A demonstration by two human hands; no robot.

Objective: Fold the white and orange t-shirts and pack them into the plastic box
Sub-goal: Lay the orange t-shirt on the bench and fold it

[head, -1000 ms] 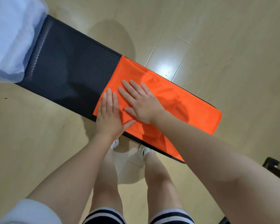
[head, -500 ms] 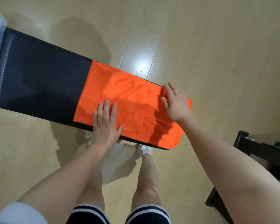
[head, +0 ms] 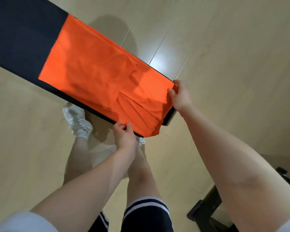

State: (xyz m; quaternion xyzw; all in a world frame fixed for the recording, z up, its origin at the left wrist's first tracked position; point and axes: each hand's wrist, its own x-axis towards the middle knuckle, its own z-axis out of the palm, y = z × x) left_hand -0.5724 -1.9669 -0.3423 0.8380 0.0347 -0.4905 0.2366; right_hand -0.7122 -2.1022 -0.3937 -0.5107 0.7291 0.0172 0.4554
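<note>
The orange t-shirt (head: 97,71) lies folded into a long strip along the right end of the black bench (head: 22,36). Its right end hangs slightly over the bench's edge. My left hand (head: 124,136) pinches the shirt's near right corner at the front edge of the bench. At the far right corner, my right hand (head: 180,96) grips the fabric between thumb and fingers. The white t-shirt and the plastic box are out of view.
The bench stands on a pale wooden floor (head: 233,47). My legs and white shoes (head: 77,119) are just below the bench's front edge. A dark piece of furniture (head: 206,210) sits at the lower right.
Both hands left their flat press on the shirt and slid to its right end, where each now grips a corner. The view shifted right along the bench.
</note>
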